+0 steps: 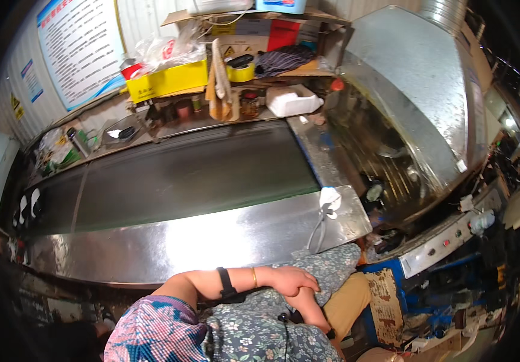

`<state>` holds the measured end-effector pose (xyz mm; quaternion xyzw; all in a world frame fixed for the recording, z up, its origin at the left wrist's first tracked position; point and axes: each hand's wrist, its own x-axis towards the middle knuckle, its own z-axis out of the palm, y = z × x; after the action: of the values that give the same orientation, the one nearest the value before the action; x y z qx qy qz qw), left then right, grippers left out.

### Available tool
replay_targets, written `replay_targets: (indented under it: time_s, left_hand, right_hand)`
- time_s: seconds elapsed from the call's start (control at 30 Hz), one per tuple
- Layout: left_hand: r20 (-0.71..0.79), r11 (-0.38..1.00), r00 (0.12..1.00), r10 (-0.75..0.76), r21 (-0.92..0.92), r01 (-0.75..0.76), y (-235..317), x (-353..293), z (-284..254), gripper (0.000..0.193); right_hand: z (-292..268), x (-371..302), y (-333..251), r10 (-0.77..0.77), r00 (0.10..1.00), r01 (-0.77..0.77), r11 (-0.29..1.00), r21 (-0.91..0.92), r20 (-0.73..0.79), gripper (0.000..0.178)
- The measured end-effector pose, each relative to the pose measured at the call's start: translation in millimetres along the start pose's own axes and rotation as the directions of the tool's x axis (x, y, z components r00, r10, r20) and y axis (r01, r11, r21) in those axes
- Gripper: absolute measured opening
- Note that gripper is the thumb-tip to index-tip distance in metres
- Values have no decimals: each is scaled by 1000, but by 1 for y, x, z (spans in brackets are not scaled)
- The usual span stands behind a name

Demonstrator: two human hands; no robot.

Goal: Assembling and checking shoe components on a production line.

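My left hand (pixel 294 280) lies across my right wrist in my lap, its fingers curled over it. A black band (pixel 226 283) and a thin gold bracelet (pixel 254 277) circle my left forearm. My right hand (pixel 302 297) is mostly hidden under the left, so its fingers do not show. Both hands rest against a floral apron (pixel 245 326). Just beyond them runs the shiny metal edge (pixel 133 253) of a dark conveyor belt (pixel 193 175). Black-and-white sole-shaped pieces (pixel 35 203) sit at its far left end.
A white object with a grey cord (pixel 330 199) lies on the metal corner. Behind the belt, a shelf holds a yellow box (pixel 169 80), hanging cloth (pixel 218 84) and a white container (pixel 293 100). A metal hood (pixel 411 72) rises at right above a control panel (pixel 444 244).
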<state>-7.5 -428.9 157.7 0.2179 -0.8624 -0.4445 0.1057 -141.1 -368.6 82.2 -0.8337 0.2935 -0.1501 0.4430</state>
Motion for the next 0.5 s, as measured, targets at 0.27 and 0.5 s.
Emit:
replay_targets:
  time_s: [0.27, 0.5]
  left_hand:
    - [-49, 997, 999, 18, -70, -22, -2, -8, -4, 65]
    - [-125, 994, 992, -2, -104, -11, -6, -5, -6, 60]
  right_hand:
    - [-8, 16, -11, 3, 998, -1, 1000, 21, -59, 34]
    - [-27, 47, -22, 35, 986, -35, 999, 1, -162, 32]
